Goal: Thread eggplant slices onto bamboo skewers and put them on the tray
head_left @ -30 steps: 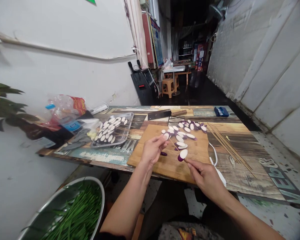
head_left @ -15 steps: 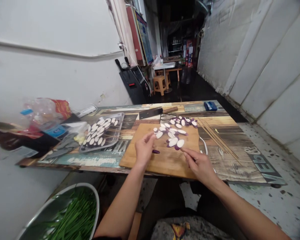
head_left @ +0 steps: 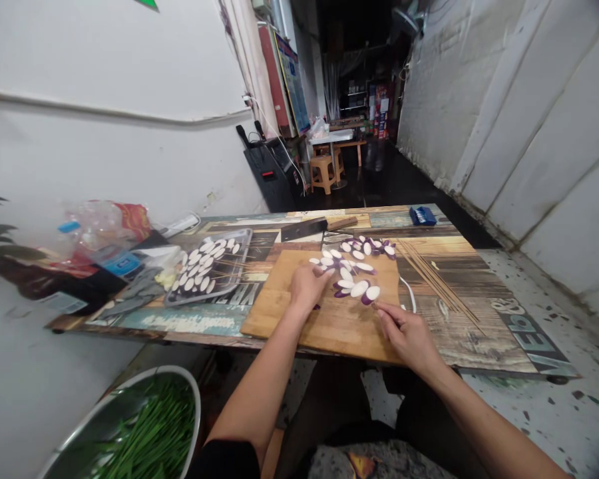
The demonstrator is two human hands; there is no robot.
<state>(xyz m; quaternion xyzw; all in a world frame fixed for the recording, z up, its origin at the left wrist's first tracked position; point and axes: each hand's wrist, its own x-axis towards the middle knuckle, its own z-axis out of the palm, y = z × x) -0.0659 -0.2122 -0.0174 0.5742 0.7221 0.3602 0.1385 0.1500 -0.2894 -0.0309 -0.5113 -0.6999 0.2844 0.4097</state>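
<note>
My right hand pinches a thin wooden skewer at the right side of the wooden cutting board. Threaded at its far end are white eggplant slices with purple skin edges. My left hand is over the board's left half, thumb and fingers closed at a pale eggplant slice; the hand partly covers it. Loose eggplant slices lie just beyond both hands. A further group of cut eggplant is at the board's far right edge.
Left of the board, a tray bears skewered slices. A cleaver lies behind the board, bare skewers to its right, and a blue box at the far edge. A metal bowl of green stalks stands below left.
My left hand has moved right and slightly forward over the loose slices. My right hand keeps its pinch on the skewer. The whole view has shifted slightly.
</note>
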